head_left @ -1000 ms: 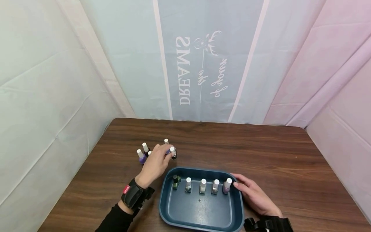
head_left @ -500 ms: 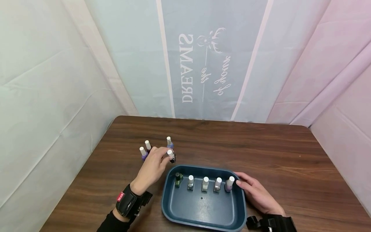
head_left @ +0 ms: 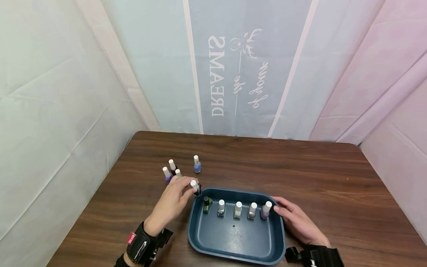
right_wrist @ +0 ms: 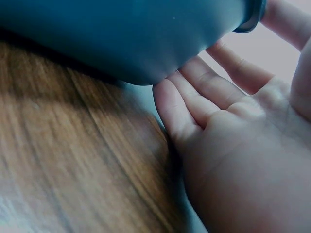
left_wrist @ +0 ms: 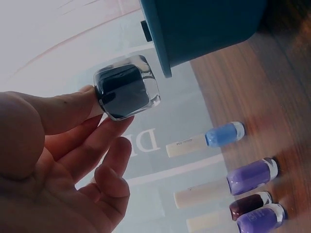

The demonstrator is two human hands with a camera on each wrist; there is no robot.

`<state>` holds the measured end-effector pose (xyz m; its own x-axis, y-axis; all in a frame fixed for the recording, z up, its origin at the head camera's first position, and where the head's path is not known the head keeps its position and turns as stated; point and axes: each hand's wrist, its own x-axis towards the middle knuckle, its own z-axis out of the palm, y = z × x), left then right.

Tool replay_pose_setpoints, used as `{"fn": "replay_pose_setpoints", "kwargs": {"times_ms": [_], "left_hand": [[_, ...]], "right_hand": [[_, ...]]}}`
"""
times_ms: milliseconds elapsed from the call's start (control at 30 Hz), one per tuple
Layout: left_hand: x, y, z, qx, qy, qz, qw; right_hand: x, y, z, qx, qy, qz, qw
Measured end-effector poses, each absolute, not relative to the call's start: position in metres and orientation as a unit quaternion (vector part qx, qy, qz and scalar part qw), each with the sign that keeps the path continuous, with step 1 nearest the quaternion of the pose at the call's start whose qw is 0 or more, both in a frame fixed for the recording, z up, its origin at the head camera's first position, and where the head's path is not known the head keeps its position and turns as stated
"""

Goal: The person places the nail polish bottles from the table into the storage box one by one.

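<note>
My left hand (head_left: 171,202) pinches a nail polish bottle (head_left: 199,188) by its white cap, thumb on one side and fingers on the other. In the left wrist view the square glass bottle (left_wrist: 124,90) shows black polish. It is beside the far left corner of a dark blue tray (head_left: 233,241). My right hand (head_left: 301,222) holds the tray's far right corner, thumb at the rim and fingers against the outer wall. A row of nail polish bottles stands along the tray's far side, from a green one (head_left: 206,205) to a lilac one (head_left: 265,211).
On the brown wooden table (head_left: 317,170), a blue nail polish bottle (head_left: 197,167) stands behind the left hand. Left of it are a purple bottle (head_left: 168,178), a dark one and another purple one, partly hidden by the hand. Cloth curtains (head_left: 160,74) surround the table.
My left hand has brought the black nail polish bottle towards the tray's far left corner, uncovering the blue bottle behind. My right hand stays at the tray's corner.
</note>
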<state>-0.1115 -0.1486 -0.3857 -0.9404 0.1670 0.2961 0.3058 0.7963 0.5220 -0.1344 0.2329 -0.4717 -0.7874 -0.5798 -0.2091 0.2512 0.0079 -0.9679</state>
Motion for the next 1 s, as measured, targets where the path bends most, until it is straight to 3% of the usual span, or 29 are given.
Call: {"fn": "replay_pose_setpoints", "kwargs": {"times_ms": [667, 1000], "left_hand": [[-0.088, -0.148, -0.389, -0.157, -0.93, -0.314, 0.107], [-0.079, -0.148, -0.39, -0.144, -0.936, -0.311, 0.078]], "right_hand": [[-0.135, 0.235, -0.472, -0.133, 0.642, -0.694, 0.299], [-0.136, 0.234, -0.471, -0.125, 0.651, -0.688, 0.297]]}}
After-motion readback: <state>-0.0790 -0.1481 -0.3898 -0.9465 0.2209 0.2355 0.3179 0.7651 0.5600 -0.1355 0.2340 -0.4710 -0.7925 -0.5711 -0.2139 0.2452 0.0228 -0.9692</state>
